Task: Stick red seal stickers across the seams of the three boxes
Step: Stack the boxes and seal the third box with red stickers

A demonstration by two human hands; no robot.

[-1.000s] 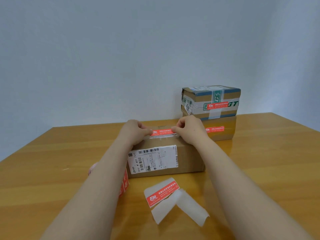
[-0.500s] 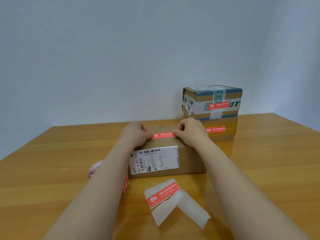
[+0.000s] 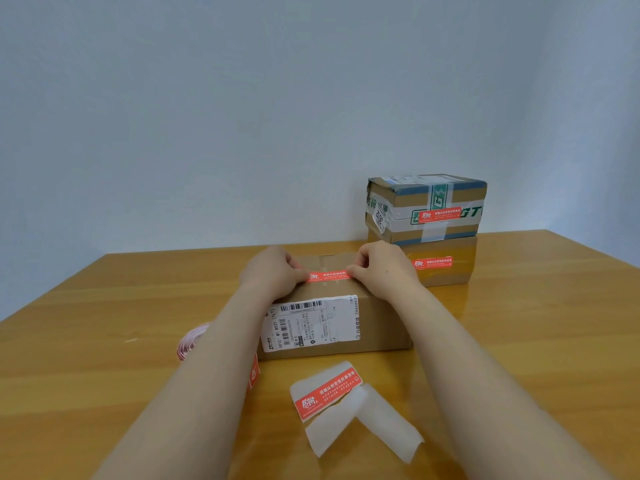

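**Done:** two of three. Stack at 1 o'clock: upper box (image 3: 398, 202) with upper sticker (image 3: 439, 215) on its front, and lower box (image 3: 460, 271) with lower sticker (image 3: 432, 263) on its front.

**In hand:** third box (image 3: 381, 327), straight ahead on the table (image 3: 104, 341). The red sticker (image 3: 329, 276) lies across its top, over the taped seam. My left hand (image 3: 273, 275) pinches its left end and my right hand (image 3: 384, 268) its right end, fingers curled. I cannot tell whether it is pressed flat yet.

**Left, as I judge:** smooth this one down — then nothing more.

**Spare:** spare sticker (image 3: 327, 393) on backing paper (image 3: 388, 424) at 6 o'clock of the third box. Roll (image 3: 190, 341) at 8 o'clock, half behind my arm.

**Change from a second ago:** the red sticker sits a little nearer the front edge of the box top — both hands have come nearer with it.
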